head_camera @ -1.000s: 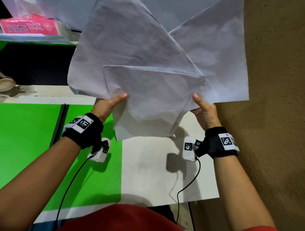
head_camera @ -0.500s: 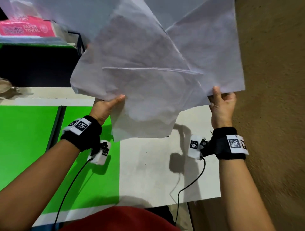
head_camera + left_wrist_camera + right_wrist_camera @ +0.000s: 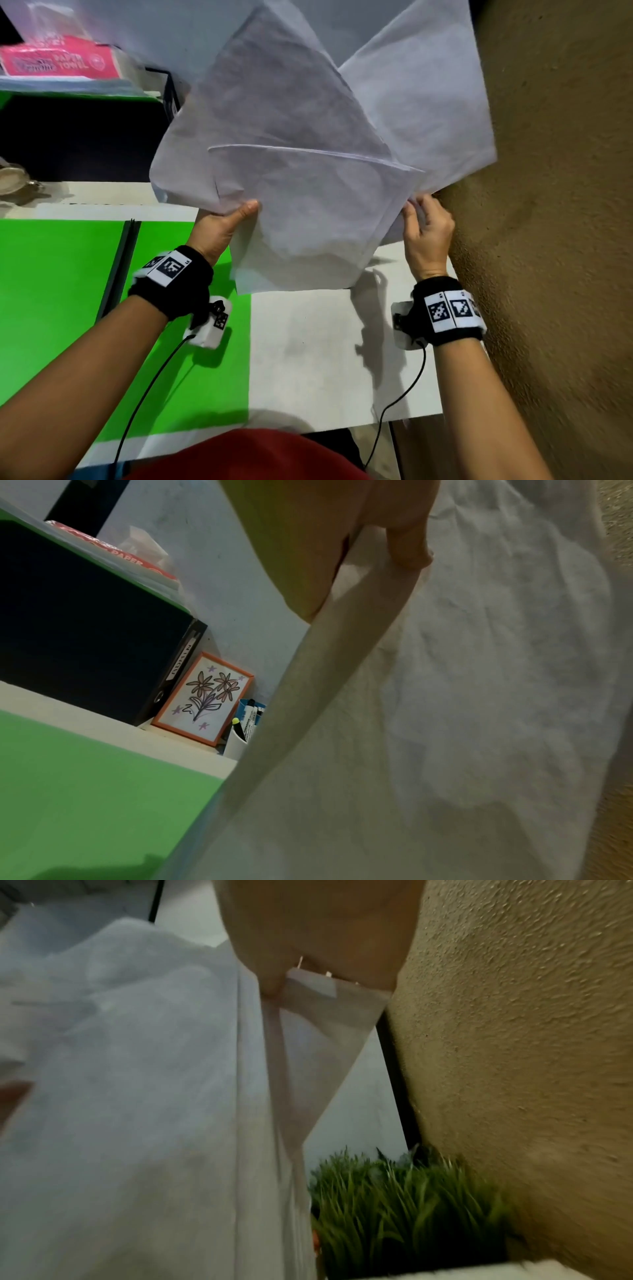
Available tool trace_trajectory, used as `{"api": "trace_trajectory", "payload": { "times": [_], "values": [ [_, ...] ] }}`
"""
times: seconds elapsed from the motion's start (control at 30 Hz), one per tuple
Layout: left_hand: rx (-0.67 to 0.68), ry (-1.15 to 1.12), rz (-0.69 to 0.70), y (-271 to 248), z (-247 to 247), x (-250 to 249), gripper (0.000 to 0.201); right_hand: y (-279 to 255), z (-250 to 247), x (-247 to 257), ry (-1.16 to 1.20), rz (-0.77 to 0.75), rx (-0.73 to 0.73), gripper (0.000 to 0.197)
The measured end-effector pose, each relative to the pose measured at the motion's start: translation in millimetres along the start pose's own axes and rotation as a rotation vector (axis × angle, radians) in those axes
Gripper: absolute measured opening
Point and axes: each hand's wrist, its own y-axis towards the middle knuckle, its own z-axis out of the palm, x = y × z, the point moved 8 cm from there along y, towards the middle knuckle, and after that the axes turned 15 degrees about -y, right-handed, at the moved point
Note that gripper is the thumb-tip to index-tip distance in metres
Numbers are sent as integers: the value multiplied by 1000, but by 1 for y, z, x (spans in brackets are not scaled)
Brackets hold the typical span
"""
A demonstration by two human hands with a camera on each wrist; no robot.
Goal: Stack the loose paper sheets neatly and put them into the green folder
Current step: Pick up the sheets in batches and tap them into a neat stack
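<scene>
The paper sheets (image 3: 301,171) are up in the air above the tabletop (image 3: 308,359), fanned out at odd angles rather than squared, with one sheet swung off toward the textured wall (image 3: 555,171). The left hand (image 3: 222,229) pinches the lower left edge of the bundle, thumb on top. The right hand (image 3: 426,233) has its fingers curled at the lower right corners, and from the right wrist view it looks to be nipping only a few thin edges there.

That right-side hold is the weak point, I'd say. With so little paper caught, the far sheet could slide free and drop beside the tabletop, down along the wall. Tapping the bundle square while it is this splayed could also crease or fold a corner, since the sheets already look soft and rumpled.

The green folder (image 3: 68,308) lies open and flat under the left forearm. Its right flap sits partly beneath the hanging sheets, so a careless lowering might snag the flap's edge or land the stack half off it.
</scene>
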Motion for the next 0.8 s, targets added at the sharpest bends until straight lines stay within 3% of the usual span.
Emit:
{"api": "trace_trajectory", "payload": {
  "times": [0.13, 0.2, 0.27, 0.3, 0.33, 0.43, 0.5, 0.63, 0.8],
  "values": [
    [-5, -53, -2, 1, 1, 4, 19, -42, 31, -21, 74, 208, 146, 36],
    [-19, -84, -17, 1, -1, 4, 19, -70, 66, -32, 88, 295, 414, 35],
    [52, -93, -34, 1, 4, 2, 24, -101, 101, -40, 80, 368, 792, 35],
    [89, -95, -37, 1, 7, 0, 22, -110, 108, -43, 126, 432, 908, 38],
    [113, -103, -39, 0, 9, -2, 20, -112, 110, -48, 225, 535, 927, 40],
    [137, -121, -27, 0, 10, -3, 20, -96, 96, -62, 649, 897, 699, 22],
    [133, -122, -28, 2, 9, -1, 17, -87, 92, -65, 872, 1041, 620, 15],
    [107, -133, -23, 2, 9, 0, 13, -77, 92, -69, 979, 1053, 561, 18],
    [147, -129, -8, -1, 12, -7, 15, -47, 70, -82, 894, 955, 243, 19]
  ]
}}
